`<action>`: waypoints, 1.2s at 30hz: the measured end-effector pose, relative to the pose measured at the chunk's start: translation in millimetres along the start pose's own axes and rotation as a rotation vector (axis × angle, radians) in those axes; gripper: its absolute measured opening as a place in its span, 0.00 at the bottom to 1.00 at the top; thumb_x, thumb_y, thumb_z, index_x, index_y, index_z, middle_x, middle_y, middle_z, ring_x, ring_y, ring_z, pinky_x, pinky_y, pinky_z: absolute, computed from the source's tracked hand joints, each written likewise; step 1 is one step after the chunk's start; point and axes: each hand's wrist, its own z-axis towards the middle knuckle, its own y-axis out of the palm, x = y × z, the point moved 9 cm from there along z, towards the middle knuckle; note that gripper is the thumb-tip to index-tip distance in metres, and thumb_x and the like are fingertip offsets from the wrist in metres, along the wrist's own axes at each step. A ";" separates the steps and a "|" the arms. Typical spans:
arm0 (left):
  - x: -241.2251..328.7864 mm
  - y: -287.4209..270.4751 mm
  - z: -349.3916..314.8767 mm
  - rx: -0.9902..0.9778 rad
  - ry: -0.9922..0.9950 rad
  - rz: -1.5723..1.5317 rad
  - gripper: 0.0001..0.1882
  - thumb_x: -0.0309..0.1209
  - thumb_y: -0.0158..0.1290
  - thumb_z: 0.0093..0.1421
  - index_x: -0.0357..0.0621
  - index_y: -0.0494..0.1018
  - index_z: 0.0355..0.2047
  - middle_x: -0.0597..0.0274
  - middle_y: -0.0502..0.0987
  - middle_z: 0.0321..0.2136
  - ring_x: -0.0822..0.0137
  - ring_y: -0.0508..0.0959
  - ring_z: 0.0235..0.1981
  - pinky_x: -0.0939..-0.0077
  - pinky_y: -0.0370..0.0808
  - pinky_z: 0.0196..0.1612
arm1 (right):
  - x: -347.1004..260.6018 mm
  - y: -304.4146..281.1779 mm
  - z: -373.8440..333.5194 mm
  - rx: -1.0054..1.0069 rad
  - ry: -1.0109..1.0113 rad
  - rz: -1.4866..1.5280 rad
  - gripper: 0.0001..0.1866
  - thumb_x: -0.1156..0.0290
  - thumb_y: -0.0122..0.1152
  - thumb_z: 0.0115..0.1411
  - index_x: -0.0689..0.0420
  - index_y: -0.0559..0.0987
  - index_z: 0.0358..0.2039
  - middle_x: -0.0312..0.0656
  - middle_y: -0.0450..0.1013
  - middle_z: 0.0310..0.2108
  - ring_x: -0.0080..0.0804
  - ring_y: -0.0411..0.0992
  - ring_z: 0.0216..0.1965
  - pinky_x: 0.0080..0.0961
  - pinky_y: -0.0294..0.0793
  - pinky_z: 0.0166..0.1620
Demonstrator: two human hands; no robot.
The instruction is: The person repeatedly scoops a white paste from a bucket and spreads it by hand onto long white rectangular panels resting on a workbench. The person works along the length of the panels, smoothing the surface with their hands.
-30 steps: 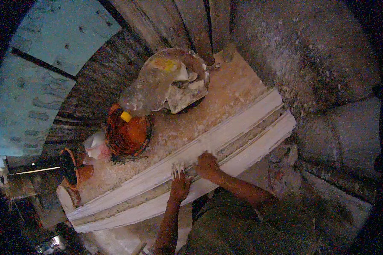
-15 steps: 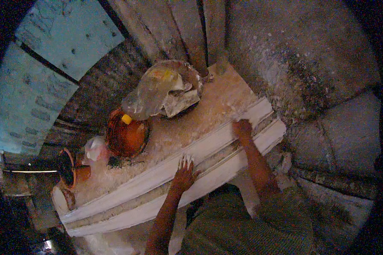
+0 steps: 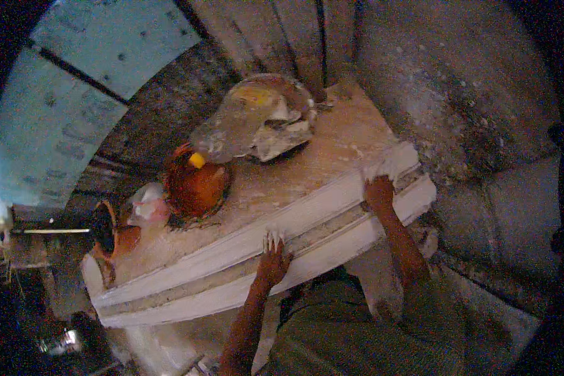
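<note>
Two long white mouldings [image 3: 319, 210], which look like plaster, lie side by side along the near edge of a board, with a rough greyish strip [image 3: 244, 283] between them. My left hand [image 3: 273, 262] rests on them at the middle, its white-coated fingers spread and holding nothing. Farther right, my right hand [image 3: 380, 195] touches the upper moulding near its right end. Its fingers reach forward over the white surface, their tips pale and blurred; nothing shows in its grip.
On the dusty board [image 3: 338, 144] sit a crumpled clear plastic bag [image 3: 232, 125], an orange-brown bowl [image 3: 197, 191] with a yellow piece at its rim, a white-pink bag [image 3: 149, 207] and a dark-mouthed orange container [image 3: 104, 229]. A rough wall [image 3: 482, 81] stands right.
The view has shifted, so the board and its contents appear farther right and higher. My right hand's fingers look more stretched forward; my left hand stays in place on the mouldings.
</note>
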 end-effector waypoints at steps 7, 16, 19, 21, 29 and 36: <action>-4.4 26.4 -22.2 -0.065 -0.139 0.131 0.38 0.50 0.44 0.73 0.27 0.55 0.69 0.29 0.50 0.72 0.29 0.46 0.73 0.44 0.47 0.74 | -108.1 -14.0 -90.8 -0.339 -0.417 0.086 0.34 0.44 0.50 0.68 0.64 0.78 0.56 0.66 0.75 0.48 0.61 0.73 0.53 0.57 0.66 0.63; -35.2 17.4 -160.8 0.129 -0.798 -0.648 0.39 0.52 0.42 0.74 0.31 0.53 0.71 0.29 0.44 0.73 0.33 0.42 0.75 0.44 0.45 0.75 | -275.0 -71.9 -141.9 -0.455 -1.203 -0.108 0.41 0.37 0.48 0.66 0.72 0.81 0.45 0.68 0.76 0.40 0.63 0.76 0.45 0.63 0.73 0.52; -31.6 0.9 -224.2 0.451 -0.856 -0.344 0.39 0.51 0.42 0.74 0.32 0.52 0.72 0.30 0.44 0.73 0.34 0.41 0.75 0.40 0.46 0.74 | -348.7 -87.3 -166.8 -0.366 -1.397 -0.051 0.41 0.37 0.48 0.66 0.72 0.82 0.41 0.67 0.77 0.38 0.63 0.76 0.42 0.62 0.73 0.51; -38.5 -4.6 -262.9 0.614 -0.887 -0.231 0.38 0.49 0.40 0.75 0.35 0.48 0.74 0.35 0.39 0.75 0.36 0.38 0.76 0.40 0.40 0.74 | -402.9 -94.8 -193.0 -0.218 -1.523 -0.001 0.41 0.37 0.48 0.66 0.72 0.82 0.40 0.67 0.77 0.37 0.64 0.76 0.41 0.61 0.74 0.51; -36.2 10.1 -425.2 0.868 -1.078 -0.574 0.37 0.46 0.41 0.75 0.39 0.44 0.75 0.40 0.36 0.76 0.41 0.35 0.77 0.46 0.34 0.76 | -606.8 -34.1 -267.6 -0.163 -1.530 -0.164 0.41 0.37 0.42 0.69 0.69 0.83 0.36 0.66 0.78 0.35 0.63 0.78 0.42 0.59 0.74 0.53; -122.4 -0.1 -481.2 0.809 -0.944 -0.647 0.38 0.46 0.43 0.75 0.41 0.43 0.76 0.43 0.36 0.77 0.45 0.35 0.77 0.49 0.36 0.76 | -745.0 -7.0 -325.3 -0.127 -1.514 -0.251 0.32 0.47 0.49 0.67 0.69 0.83 0.38 0.65 0.77 0.41 0.64 0.78 0.43 0.59 0.76 0.51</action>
